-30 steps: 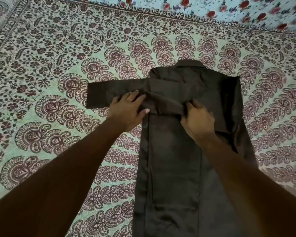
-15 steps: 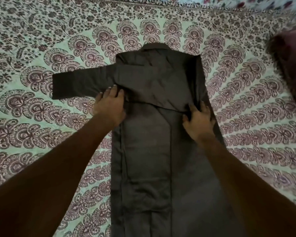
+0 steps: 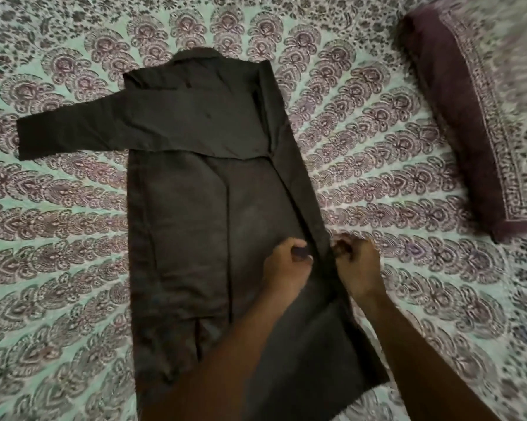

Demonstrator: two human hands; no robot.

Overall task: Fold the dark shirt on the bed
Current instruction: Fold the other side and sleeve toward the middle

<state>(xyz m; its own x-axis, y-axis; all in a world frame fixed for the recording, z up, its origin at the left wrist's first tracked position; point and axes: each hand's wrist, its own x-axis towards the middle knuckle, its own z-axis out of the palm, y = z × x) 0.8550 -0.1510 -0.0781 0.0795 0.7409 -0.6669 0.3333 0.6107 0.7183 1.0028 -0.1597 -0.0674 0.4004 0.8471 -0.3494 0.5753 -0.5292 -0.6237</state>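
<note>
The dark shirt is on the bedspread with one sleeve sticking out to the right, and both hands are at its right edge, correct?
Not quite. The head view shows the sleeve of the dark shirt sticking out to the left. The left hand and right hand are indeed at its right edge.

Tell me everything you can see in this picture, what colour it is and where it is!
dark shirt: one, dark brown-black, flat in the middle of the bed, collar far from the person
sleeve: one showing, same dark colour, laid across the chest and sticking out to the left
bedsheet: one, pale green with maroon pattern, under everything
pillow: one, maroon edge with patterned top, on the bed's far right
left hand: one, on the lower shirt, pinching a bit of cloth
right hand: one, fingers curled at the shirt's right edge, seemingly pinching it
</note>
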